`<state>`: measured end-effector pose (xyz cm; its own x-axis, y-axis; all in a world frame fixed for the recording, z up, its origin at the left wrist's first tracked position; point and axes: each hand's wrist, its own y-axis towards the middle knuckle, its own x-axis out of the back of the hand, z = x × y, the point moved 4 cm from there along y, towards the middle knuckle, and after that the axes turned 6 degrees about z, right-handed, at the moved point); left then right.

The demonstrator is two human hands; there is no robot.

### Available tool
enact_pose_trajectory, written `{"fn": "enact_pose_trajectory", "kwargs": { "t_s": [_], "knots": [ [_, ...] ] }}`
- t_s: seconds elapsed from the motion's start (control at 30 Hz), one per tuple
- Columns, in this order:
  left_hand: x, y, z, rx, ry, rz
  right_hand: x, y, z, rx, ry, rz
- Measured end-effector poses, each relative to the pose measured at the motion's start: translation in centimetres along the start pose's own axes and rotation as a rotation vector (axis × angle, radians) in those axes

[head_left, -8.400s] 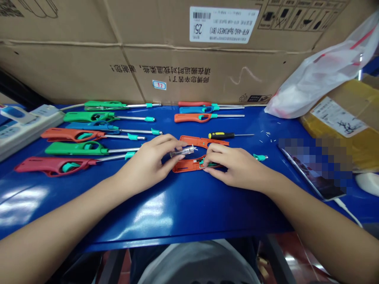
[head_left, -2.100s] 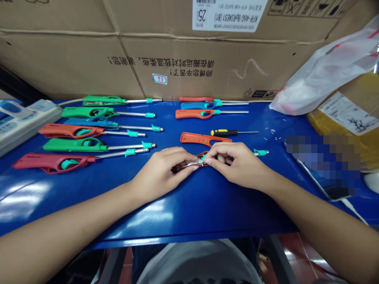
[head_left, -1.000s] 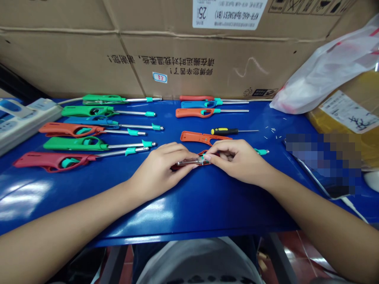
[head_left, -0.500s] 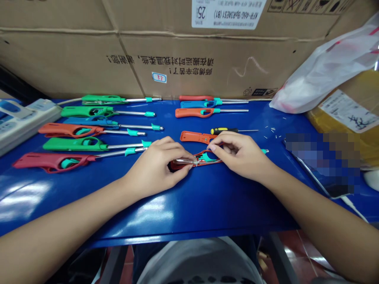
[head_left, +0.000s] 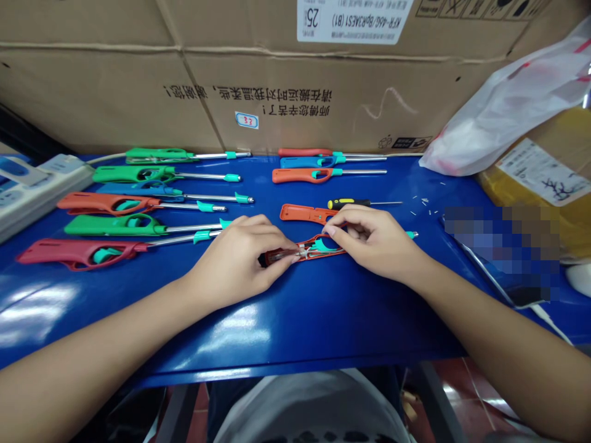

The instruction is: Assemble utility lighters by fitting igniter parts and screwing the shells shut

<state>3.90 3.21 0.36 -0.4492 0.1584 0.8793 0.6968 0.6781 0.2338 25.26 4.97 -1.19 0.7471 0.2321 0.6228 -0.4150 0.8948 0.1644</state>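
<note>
An opened gas lighter [head_left: 318, 248] lies in front of me, its red-orange half shell facing up with a teal trigger and small metal parts inside. My left hand [head_left: 252, 255] pinches at its handle end, thumb and fingertips on the clear fuel tank [head_left: 281, 255] within the shell. Curled around the barrel side, my right hand [head_left: 376, 240] grips the lighter near the trigger guard and hides most of the barrel. Just behind lies the loose orange half shell [head_left: 302, 213], hollow side showing. A black and yellow screwdriver [head_left: 349, 203] rests beyond my right hand.
Several lighters [head_left: 108, 252] lie in rows at left, with more [head_left: 302, 176] at the back. Loose screws [head_left: 425, 202] and a phone [head_left: 501, 264] are on the right. A power strip [head_left: 41, 191], a cardboard box [head_left: 138, 98] and a plastic bag [head_left: 512, 111] border the blue table [head_left: 221, 344].
The clear fuel tank sits lower in the shell, more covered by my left fingers, which have shifted slightly down. My right hand stays in nearly the same spot.
</note>
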Motion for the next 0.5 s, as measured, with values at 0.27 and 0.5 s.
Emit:
{"fn": "enact_pose_trajectory", "kwargs": {
  "t_s": [0.27,0.5],
  "knots": [
    [0.04,0.05,0.01,-0.018,-0.004,-0.025,0.04,-0.06,0.16,0.006,-0.008,0.009],
    [-0.10,0.02,-0.03,0.002,0.022,0.027,0.03,0.04,0.44,0.007,-0.011,0.016]
  ]
}}
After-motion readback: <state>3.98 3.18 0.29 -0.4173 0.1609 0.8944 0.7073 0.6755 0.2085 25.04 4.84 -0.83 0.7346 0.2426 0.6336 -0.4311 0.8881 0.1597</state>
